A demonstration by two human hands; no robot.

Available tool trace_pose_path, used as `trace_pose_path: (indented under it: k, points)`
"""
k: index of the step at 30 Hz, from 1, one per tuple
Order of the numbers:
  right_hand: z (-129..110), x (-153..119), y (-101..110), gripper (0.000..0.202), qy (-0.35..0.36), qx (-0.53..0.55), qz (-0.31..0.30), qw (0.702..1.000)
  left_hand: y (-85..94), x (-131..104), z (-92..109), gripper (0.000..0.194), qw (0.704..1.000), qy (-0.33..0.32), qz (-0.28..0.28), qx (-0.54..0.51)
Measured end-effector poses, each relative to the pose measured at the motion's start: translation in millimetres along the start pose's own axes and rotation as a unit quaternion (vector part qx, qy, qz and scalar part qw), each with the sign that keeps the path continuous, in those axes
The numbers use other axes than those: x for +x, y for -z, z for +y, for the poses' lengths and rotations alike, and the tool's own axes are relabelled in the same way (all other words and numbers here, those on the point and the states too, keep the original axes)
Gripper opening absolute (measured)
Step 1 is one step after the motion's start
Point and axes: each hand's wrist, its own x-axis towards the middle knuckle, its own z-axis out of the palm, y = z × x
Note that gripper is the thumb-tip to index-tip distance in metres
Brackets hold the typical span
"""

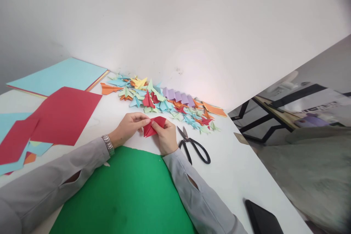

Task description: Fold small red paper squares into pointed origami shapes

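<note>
A small folded piece of red paper (pixel 149 130) is held between my two hands, above the far edge of a green sheet (pixel 123 193). My left hand (pixel 130 127) pinches its left side with thumb and index finger. On the other side, my right hand (pixel 166 135) grips the paper, its thumb pressed on the face and the other fingers behind, mostly hidden. Black-handled scissors (pixel 189 140) lie partly spread just right of my right hand. Beyond both hands is a heap of small folded paper pieces (pixel 148 98) in several colours.
On the left lie large red sheets (pixel 71 113), light blue offcuts (pixel 41 148) and a stack topped by a light blue sheet (pixel 60 75). A wall (pixel 164 25) rises behind the table. A black flat device (pixel 263 217) rests near the table's right edge.
</note>
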Motion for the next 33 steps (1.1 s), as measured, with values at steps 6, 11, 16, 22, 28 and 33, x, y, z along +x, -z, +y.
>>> trace_pose_path:
  k: [6,11,16,22,28,33]
  points:
    - [0.8,0.0,0.6,0.014,-0.007,0.020,-0.007,1.000,-2.4,-0.1,2.0,0.031,1.000,0.006,0.016,-0.005]
    - [2.3,0.5,1.4,0.010,-0.012,0.036,-0.021,0.999,-3.5,-0.4,3.5,0.031,1.000,0.003,0.016,-0.014]
    - [2.6,0.8,1.7,0.010,-0.011,0.039,-0.030,0.999,-3.2,0.1,1.8,0.030,1.000,-0.003,0.013,-0.018]
    - [2.5,1.0,4.0,0.011,-0.019,0.044,-0.047,0.998,-2.4,0.8,1.2,0.024,1.000,-0.006,0.020,-0.018]
    - [1.8,0.7,3.7,0.016,-0.004,0.020,-0.051,0.998,-2.3,1.0,1.4,0.016,0.999,-0.013,0.027,-0.017]
    - [2.7,1.0,2.5,0.012,0.007,0.005,-0.037,0.999,-2.0,0.9,1.5,0.014,1.000,-0.012,0.021,-0.015]
